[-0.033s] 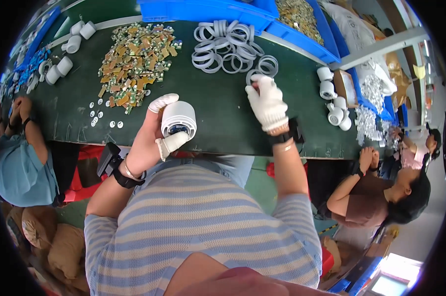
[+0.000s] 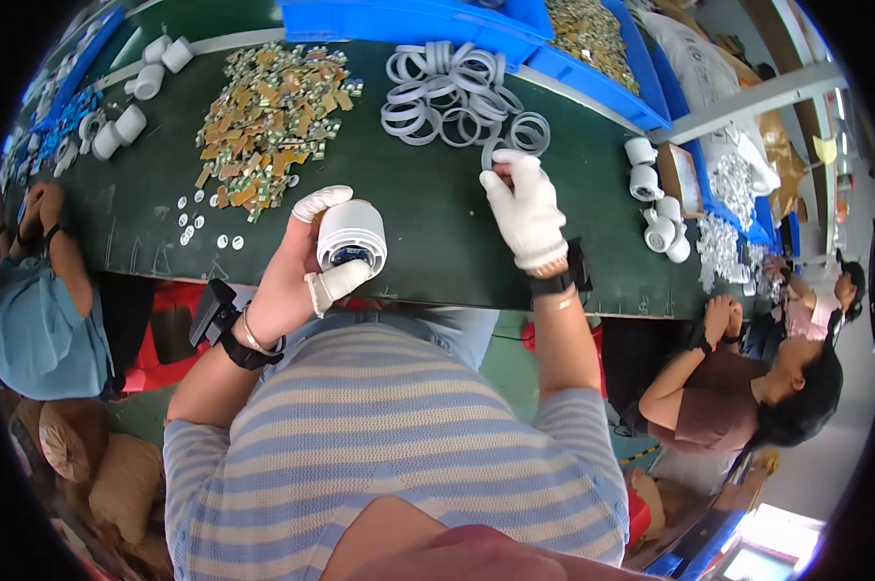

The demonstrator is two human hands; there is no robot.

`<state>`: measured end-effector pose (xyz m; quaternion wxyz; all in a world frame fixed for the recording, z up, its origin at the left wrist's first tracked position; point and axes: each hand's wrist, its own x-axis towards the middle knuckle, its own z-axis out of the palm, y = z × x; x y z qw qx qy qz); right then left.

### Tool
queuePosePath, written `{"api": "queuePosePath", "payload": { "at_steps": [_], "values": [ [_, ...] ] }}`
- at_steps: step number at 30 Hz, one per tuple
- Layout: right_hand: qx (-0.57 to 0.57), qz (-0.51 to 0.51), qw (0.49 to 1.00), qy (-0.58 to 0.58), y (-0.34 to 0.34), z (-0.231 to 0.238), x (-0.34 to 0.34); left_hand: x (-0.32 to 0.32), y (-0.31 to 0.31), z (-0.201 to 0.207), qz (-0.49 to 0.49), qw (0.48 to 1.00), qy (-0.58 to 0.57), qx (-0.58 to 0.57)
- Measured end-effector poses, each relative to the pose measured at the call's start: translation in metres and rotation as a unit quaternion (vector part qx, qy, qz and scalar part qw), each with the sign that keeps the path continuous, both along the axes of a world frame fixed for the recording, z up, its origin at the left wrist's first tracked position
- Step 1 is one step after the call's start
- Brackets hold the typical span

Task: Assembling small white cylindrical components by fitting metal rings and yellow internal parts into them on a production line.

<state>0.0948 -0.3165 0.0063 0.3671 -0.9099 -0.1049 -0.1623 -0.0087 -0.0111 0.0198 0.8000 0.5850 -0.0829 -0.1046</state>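
Note:
My left hand [image 2: 307, 257], in finger covers, grips a white round plastic housing [image 2: 350, 225] above the table's near edge. The housing's open end faces me, and a dark blue circuit board [image 2: 351, 255] shows inside it. To the right, my gloved right hand [image 2: 528, 208] reaches to the near edge of a pile of grey plastic rings [image 2: 447, 92]. Its thumb and fingers pinch the nearest grey ring [image 2: 491, 155], partly hidden behind the fingertips.
A heap of small circuit boards [image 2: 275, 116] lies left of the rings, with several white discs [image 2: 223, 241] nearby. White housings [image 2: 643, 181] stand at the right beside a cardboard box [image 2: 680, 179]. Blue bins [image 2: 408, 21] line the far edge. People [image 2: 738, 387] sit on both sides.
My right hand has shifted very slightly, its fingertips still at the near ring. The left hand keeps its hold on the housing. The whole view has moved a little.

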Motion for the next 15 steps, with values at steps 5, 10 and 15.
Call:
{"api": "queuePosePath", "payload": {
  "at_steps": [5, 10, 15],
  "values": [
    [0.692, 0.238, 0.612, 0.299, 0.031, 0.026, -0.054, -0.004, 0.003, 0.004, -0.026, 0.995, -0.071, 0.071],
    [0.742, 0.230, 0.498, 0.386, 0.048, 0.032, -0.076, -0.002, 0.003, 0.022, -0.046, 0.893, -0.216, 0.393],
    [0.742, 0.235, 0.439, 0.449, 0.049, 0.028, -0.078, 0.004, 0.004, 0.023, -0.006, 0.830, -0.357, 0.428]
  ]
}}
